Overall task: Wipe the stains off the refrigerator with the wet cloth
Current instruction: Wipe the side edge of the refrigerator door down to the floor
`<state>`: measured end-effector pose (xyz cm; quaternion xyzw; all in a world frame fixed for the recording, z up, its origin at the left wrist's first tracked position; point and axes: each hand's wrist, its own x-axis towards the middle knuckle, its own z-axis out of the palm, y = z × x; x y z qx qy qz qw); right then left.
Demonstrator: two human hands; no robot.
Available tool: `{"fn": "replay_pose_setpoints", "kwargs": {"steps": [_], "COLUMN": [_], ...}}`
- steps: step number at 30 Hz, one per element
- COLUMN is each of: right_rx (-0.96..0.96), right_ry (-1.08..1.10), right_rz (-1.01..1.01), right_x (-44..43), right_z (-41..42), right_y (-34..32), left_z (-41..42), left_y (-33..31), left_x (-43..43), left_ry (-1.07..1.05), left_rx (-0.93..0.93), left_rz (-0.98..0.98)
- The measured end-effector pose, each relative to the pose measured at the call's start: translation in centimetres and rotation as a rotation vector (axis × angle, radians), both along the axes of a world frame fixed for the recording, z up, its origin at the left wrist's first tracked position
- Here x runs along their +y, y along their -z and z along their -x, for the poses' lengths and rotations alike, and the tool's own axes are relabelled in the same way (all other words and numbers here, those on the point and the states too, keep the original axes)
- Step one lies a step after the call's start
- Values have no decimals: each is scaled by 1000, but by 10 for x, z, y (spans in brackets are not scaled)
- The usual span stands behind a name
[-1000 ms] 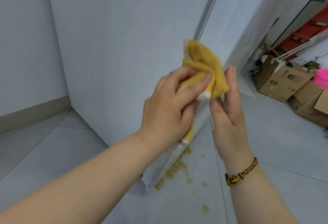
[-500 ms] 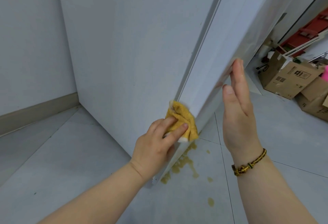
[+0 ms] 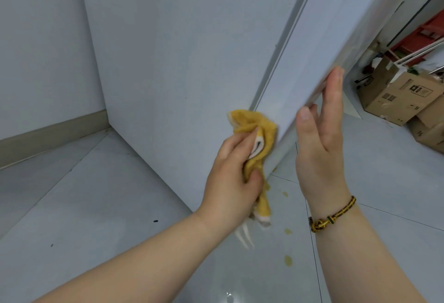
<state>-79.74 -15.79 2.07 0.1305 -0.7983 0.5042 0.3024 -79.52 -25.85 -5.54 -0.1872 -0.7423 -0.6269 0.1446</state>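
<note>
The white refrigerator [image 3: 182,57] fills the upper middle of the head view, its door [image 3: 319,45] slanting down to the right. My left hand [image 3: 230,182] grips a bunched yellow cloth [image 3: 252,125] with white trim against the door's lower side edge; one end of the cloth hangs below my fist. My right hand [image 3: 319,144] has straight fingers, and its fingertips rest on the door's front edge. A braided yellow and black bracelet is on that wrist. Yellowish drops [image 3: 287,260] lie on the floor below the door.
Grey tiled floor [image 3: 96,206] spreads around the refrigerator, with a wall and beige skirting [image 3: 48,132] at the left. Cardboard boxes [image 3: 396,98] and red shelving with metal rods stand at the right.
A second ago both hands held the cloth high on the door edge. My left hand then took it down the edge, and my right hand let go and now rests on the door's front edge.
</note>
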Motion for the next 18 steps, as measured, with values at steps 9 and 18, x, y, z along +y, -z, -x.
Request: {"fn": "replay_pose_setpoints", "kwargs": {"steps": [9,18], "right_rx": [21,29], "right_ry": [1,-34], "right_rz": [-11,-49], "right_x": [0,8], "right_z": [3,3], "right_y": [4,6], "left_z": [-2,11], "left_y": [26,5], "left_x": [-8,-37], "left_ry": [175,477], "left_rx": [-253,-254], "left_rz": [-74,232]}}
